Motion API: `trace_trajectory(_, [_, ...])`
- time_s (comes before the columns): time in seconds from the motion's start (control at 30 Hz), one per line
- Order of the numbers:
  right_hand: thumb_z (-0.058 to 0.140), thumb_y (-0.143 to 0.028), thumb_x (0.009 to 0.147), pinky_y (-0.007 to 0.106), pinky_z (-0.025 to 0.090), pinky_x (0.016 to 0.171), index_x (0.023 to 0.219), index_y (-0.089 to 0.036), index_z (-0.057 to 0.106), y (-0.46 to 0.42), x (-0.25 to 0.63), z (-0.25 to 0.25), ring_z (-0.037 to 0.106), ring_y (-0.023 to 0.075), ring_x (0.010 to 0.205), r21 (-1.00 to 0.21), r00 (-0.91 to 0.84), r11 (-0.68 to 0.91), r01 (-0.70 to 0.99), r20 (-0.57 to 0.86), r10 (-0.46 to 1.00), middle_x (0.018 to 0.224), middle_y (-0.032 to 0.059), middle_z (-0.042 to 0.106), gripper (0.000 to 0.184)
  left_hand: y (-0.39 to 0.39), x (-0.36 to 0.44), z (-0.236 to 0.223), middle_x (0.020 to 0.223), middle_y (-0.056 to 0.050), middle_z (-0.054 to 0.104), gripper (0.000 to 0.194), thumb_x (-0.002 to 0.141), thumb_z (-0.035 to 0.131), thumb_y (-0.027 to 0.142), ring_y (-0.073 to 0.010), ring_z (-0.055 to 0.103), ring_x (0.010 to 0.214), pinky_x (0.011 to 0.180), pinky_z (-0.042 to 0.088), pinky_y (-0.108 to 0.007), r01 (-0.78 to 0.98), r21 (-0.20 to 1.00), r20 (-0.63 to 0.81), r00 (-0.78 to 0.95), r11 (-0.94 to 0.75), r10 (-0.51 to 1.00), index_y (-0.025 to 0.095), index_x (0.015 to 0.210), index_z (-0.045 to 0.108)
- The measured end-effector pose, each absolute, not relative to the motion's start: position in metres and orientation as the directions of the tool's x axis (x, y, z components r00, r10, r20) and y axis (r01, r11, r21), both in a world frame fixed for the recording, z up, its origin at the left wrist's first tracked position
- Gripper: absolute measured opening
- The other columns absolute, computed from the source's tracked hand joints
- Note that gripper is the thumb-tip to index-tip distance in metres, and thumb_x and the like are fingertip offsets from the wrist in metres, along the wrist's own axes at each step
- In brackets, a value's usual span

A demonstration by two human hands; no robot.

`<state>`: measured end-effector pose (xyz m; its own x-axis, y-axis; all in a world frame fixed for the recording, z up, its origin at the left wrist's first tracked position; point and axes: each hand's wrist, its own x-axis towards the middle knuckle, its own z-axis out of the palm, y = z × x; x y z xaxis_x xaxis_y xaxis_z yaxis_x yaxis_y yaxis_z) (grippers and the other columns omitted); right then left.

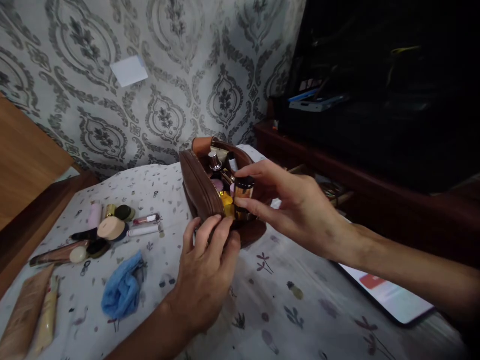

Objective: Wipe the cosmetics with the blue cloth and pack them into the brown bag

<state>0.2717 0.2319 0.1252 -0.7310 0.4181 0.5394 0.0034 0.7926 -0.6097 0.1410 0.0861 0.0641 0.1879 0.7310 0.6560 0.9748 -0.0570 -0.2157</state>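
Observation:
A brown cosmetic bag [200, 187] stands unzipped on the patterned sheet, with several bottles and tubes inside. Between the thumb and fingers of my right hand [296, 207] is a small dark-lidded jar [244, 187], held over the bag's near right opening. My left hand [210, 265] rests its fingers on the bag's front edge; the fingertips curl over it and are partly hidden. Inside the bag, a silver-capped bottle [215, 161] and a yellow item [227, 200] show close to the jar.
Several cosmetics, among them a round beige compact [111, 228], lie at the left. A blue cloth [123, 290] is crumpled nearer me, beside a large tan tube [26, 312]. A lit tablet or phone [397, 295] lies under my right forearm. Dark wooden furniture [300, 155] borders the right.

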Motion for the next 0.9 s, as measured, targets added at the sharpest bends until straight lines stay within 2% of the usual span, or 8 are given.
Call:
trace_trajectory(0.17, [0.055, -0.016, 0.091, 0.022, 0.043, 0.06, 0.107, -0.018, 0.056, 0.235, 0.26, 0.121, 0.061, 0.0129, 0.069, -0.412, -0.86, 0.91, 0.051, 0.444, 0.249, 0.083, 0.0011, 0.067, 0.016, 0.086, 0.135, 0.059, 0.118, -0.013, 0.066, 0.023, 0.094, 0.047, 0.008, -0.0268, 0.053, 0.117, 0.104, 0.039, -0.049, 0.977, -0.173, 0.699, 0.209, -0.122, 0.684, 0.011, 0.105, 0.067])
trace_trajectory(0.37, [0.053, -0.015, 0.093, 0.021, 0.039, 0.057, 0.094, -0.019, 0.059, 0.237, 0.262, 0.117, 0.057, 0.0104, 0.064, -0.279, -0.924, 0.953, 0.116, 0.323, 0.207, 0.082, 0.0005, 0.065, 0.007, 0.084, 0.131, 0.058, 0.121, -0.015, 0.064, 0.024, 0.092, 0.051, 0.009, -0.028, 0.051, 0.12, 0.106, 0.037, -0.05, 0.974, -0.152, 0.676, 0.226, -0.168, 0.701, 0.009, 0.11, 0.066])
trace_trajectory(0.53, [0.054, -0.018, 0.093, 0.022, 0.032, 0.048, 0.083, -0.016, 0.06, 0.237, 0.262, 0.111, 0.052, 0.0084, 0.056, -0.128, -0.953, 0.984, 0.121, 0.264, 0.151, 0.083, 0.0021, 0.064, 0.011, 0.083, 0.131, 0.06, 0.123, -0.015, 0.063, 0.027, 0.092, 0.047, 0.009, -0.028, 0.05, 0.121, 0.104, 0.039, -0.049, 0.973, -0.167, 0.662, 0.232, -0.161, 0.713, 0.009, 0.112, 0.065])
trace_trajectory(0.7, [0.057, -0.02, 0.093, 0.026, 0.036, 0.05, 0.089, -0.016, 0.062, 0.237, 0.264, 0.114, 0.061, 0.0142, 0.065, -0.001, -0.977, 0.995, 0.102, 0.186, 0.101, 0.089, 0.0043, 0.066, 0.008, 0.082, 0.131, 0.058, 0.125, -0.016, 0.063, 0.028, 0.093, 0.046, 0.01, -0.0285, 0.05, 0.123, 0.103, 0.04, -0.05, 0.97, -0.19, 0.643, 0.239, -0.151, 0.727, 0.01, 0.114, 0.065])
trace_trajectory(0.83, [0.053, -0.013, 0.092, 0.031, 0.043, 0.053, 0.091, -0.014, 0.062, 0.233, 0.266, 0.117, 0.064, 0.0195, 0.074, 0.09, -0.982, 0.99, 0.107, 0.162, 0.091, 0.103, 0.0092, 0.065, 0.009, 0.082, 0.13, 0.057, 0.127, -0.016, 0.063, 0.029, 0.095, 0.045, 0.01, -0.0281, 0.05, 0.124, 0.104, 0.039, -0.049, 0.969, -0.195, 0.649, 0.245, -0.154, 0.72, 0.009, 0.116, 0.065])
trace_trajectory(0.9, [0.051, -0.009, 0.091, 0.032, 0.045, 0.055, 0.089, -0.014, 0.062, 0.231, 0.267, 0.119, 0.064, 0.0211, 0.077, 0.104, -0.987, 0.989, 0.102, 0.136, 0.087, 0.1, 0.0091, 0.065, 0.012, 0.081, 0.13, 0.058, 0.128, -0.016, 0.063, 0.029, 0.095, 0.045, 0.01, -0.0282, 0.049, 0.125, 0.104, 0.039, -0.049, 0.967, -0.199, 0.646, 0.252, -0.16, 0.721, 0.01, 0.116, 0.065])
